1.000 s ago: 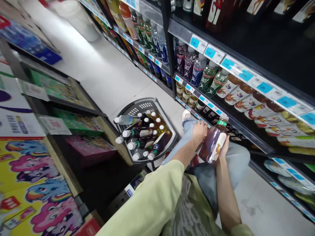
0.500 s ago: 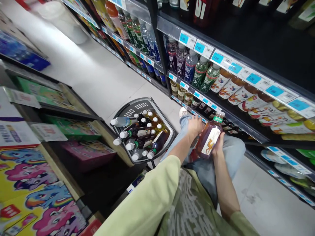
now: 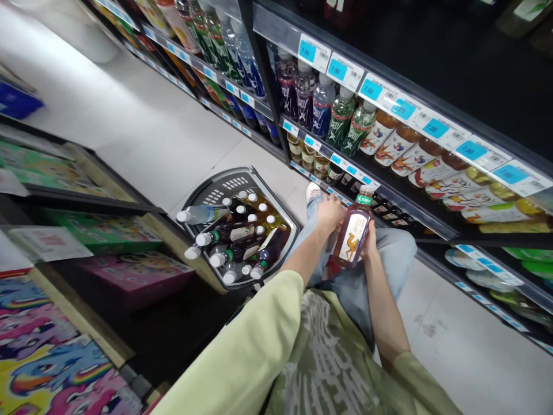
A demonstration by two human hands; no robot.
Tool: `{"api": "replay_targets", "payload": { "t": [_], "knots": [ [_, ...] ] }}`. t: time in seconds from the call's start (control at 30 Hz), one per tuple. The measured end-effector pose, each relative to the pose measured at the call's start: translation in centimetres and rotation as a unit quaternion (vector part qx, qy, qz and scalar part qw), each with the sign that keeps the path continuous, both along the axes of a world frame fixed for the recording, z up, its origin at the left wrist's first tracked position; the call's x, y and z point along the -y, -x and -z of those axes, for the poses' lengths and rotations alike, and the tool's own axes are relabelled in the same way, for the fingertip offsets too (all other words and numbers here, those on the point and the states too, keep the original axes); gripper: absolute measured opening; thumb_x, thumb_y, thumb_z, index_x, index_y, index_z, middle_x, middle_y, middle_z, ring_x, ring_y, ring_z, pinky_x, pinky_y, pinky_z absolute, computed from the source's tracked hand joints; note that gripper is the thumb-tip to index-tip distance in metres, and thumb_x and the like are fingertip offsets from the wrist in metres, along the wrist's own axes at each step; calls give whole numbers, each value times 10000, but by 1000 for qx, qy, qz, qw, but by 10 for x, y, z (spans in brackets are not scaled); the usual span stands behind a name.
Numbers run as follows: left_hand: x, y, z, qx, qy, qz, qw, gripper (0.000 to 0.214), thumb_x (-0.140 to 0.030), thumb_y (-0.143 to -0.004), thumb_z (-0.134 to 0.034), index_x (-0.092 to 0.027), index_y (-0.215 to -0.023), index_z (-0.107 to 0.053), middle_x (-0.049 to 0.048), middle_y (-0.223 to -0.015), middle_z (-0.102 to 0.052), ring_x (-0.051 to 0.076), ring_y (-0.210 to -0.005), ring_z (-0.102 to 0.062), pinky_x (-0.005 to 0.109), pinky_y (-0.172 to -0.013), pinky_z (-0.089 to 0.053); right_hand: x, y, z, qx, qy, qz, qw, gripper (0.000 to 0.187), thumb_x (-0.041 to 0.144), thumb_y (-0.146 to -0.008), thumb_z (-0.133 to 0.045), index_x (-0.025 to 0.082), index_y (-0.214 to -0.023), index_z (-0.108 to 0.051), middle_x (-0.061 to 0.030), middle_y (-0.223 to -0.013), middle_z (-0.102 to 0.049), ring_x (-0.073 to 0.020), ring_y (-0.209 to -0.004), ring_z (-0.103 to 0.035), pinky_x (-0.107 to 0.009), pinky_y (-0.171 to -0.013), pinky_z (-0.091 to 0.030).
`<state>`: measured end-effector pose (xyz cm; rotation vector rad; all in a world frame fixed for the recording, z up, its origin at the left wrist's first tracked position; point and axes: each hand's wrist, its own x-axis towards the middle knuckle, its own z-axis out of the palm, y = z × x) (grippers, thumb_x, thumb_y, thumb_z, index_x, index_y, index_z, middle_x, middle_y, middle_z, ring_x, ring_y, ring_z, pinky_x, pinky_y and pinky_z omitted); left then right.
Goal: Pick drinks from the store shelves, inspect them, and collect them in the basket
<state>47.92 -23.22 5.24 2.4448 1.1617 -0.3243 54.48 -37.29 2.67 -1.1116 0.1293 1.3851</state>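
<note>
My right hand [image 3: 370,241] is wrapped around the side of a dark reddish-brown drink bottle [image 3: 352,233]. The bottle has a pale label with an orange animal, a green neck band and a clear cap, and stands nearly upright above my lap. Close to its left side, my left hand [image 3: 329,213] lies over my bent left knee with fingers stretched out; their tips are partly hidden. A grey shopping basket [image 3: 290,222] sits on the floor at my left, holding several bottles [image 3: 250,230] with white caps, dark, amber and clear.
Drink shelves [image 3: 415,204] with price tags run along the right, their lower tiers close to my knees. On the left stands a display rack [image 3: 149,230] with colourful boxes [image 3: 133,274]. Pale floor [image 3: 164,124] stretches away between them.
The view has shifted, so the basket and shelves sit further left and slightly higher. The bottle in my right hand has turned more upright. My left hand stays beside it.
</note>
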Motion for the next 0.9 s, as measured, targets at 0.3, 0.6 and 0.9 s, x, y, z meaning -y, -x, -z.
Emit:
{"api": "replay_targets", "payload": {
  "t": [0.3, 0.6, 0.9],
  "knots": [
    [-3, -3, 4, 1, 0, 8, 1000, 375, -286, -1089, -423, -126, -1289, -697, 204, -1442, -623, 339, -1374, -498, 418, -1029, -508, -12, -6, -3, -12, -10, 27, 1000, 792, 964, -709, -597, 208, -909, -719, -106, -792, -788, -344, -895, -808, -472, -698, -695],
    [-3, -4, 0, -17, -7, 12, 1000, 445, -252, -1103, -330, -109, -1366, -660, 212, -1457, -603, 356, -1411, -473, 459, -1041, -511, -16, -10, 21, 75, 64, 88, 991, 612, 777, -713, -810, 215, -923, -692, -5, -742, -783, -226, -758, -787, -333, -703, -669],
    [-5, -4, 7, -12, -21, 11, 1000, 453, -272, -1086, -341, -141, -1361, -677, 220, -1481, -597, 374, -1442, -459, 457, -1014, -535, -16, -11, 28, 14, 26, 83, 996, 520, 686, -936, -671, 179, -1006, -764, -67, -833, -827, -261, -827, -812, -363, -772, -686]
  ]
}}
